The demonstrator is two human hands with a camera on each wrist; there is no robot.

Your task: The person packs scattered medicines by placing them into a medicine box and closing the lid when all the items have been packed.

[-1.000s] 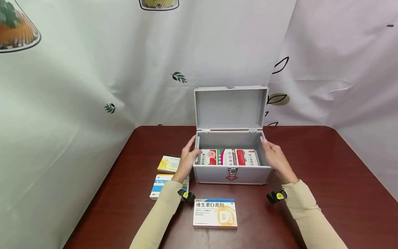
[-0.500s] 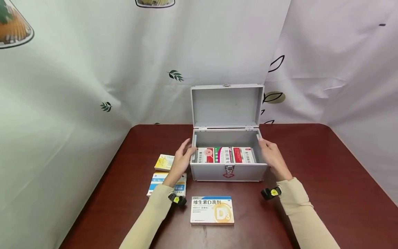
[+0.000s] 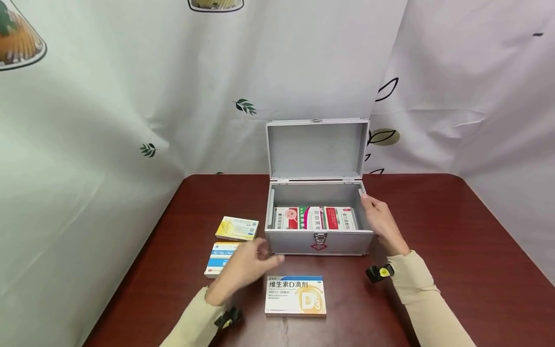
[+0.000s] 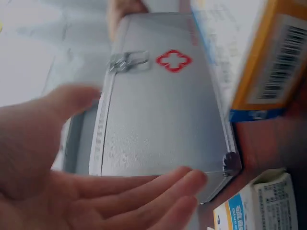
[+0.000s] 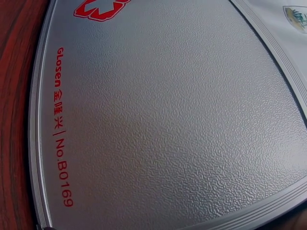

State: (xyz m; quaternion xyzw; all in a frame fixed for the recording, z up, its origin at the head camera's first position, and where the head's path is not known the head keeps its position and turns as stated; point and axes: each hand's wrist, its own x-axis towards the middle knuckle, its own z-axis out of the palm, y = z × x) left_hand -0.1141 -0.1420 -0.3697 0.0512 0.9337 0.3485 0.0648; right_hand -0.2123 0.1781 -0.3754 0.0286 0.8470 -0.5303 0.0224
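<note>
A silver first-aid case (image 3: pixel 286 242) with a red cross stands with its lid (image 3: pixel 316 149) raised. Several medicine boxes (image 3: pixel 314 219) lie in a row inside it. My right hand (image 3: pixel 383 224) grips the case's right side, thumb at the rim. My left hand (image 3: pixel 244 265) is off the case, in front of its left corner, fingers spread and holding nothing. A vitamin D3 box (image 3: pixel 286 296) lies flat before the case. Partly behind my left hand is a blue-and-white medicine box (image 3: pixel 218 256). The right wrist view shows mainly the case's front panel (image 5: pixel 168 120).
A yellow-and-white medicine box (image 3: pixel 238 228) lies left of the case, just behind the blue-and-white one. The dark red table (image 3: pixel 420 212) extends to the right. A white printed curtain (image 3: pixel 208 86) hangs behind the table.
My left hand has let go of the case's left side and moved down toward me, which uncovers the yellow-and-white box. My right hand stays at the right side.
</note>
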